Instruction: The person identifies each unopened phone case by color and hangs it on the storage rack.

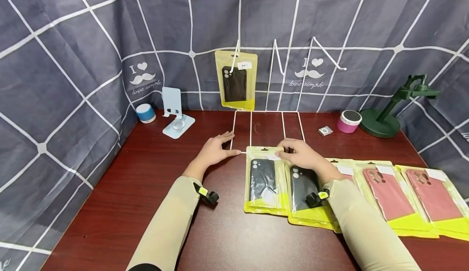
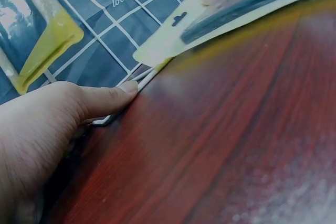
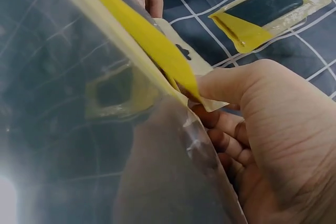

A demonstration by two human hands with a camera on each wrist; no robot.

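Note:
My right hand (image 1: pixel 302 155) pinches the upper right corner of a yellow-edged clear pouch (image 1: pixel 264 206) with a black phone case (image 1: pixel 262 179) inside. In the right wrist view the thumb (image 3: pixel 226 85) lies over that pouch's corner, with curled fingers (image 3: pixel 226 140) below. My left hand (image 1: pixel 216 152) rests at the front left corner of a white wire rack's base (image 1: pixel 250 130). Its fingers reach forward along the side wire, and in the left wrist view the thumb (image 2: pixel 113 100) touches the front wire. A similar pouch (image 1: pixel 237 103) with a black case hangs on the rack's left hook.
More pouches lie in an overlapping row to the right, some with pink phone cases (image 1: pixel 393 197). Behind stand a light blue phone stand (image 1: pixel 172 102), a blue cylinder (image 1: pixel 145 114), a pink cylinder (image 1: pixel 349 122), a small silver device (image 1: pixel 325 131) and a green stand (image 1: pixel 381 122).

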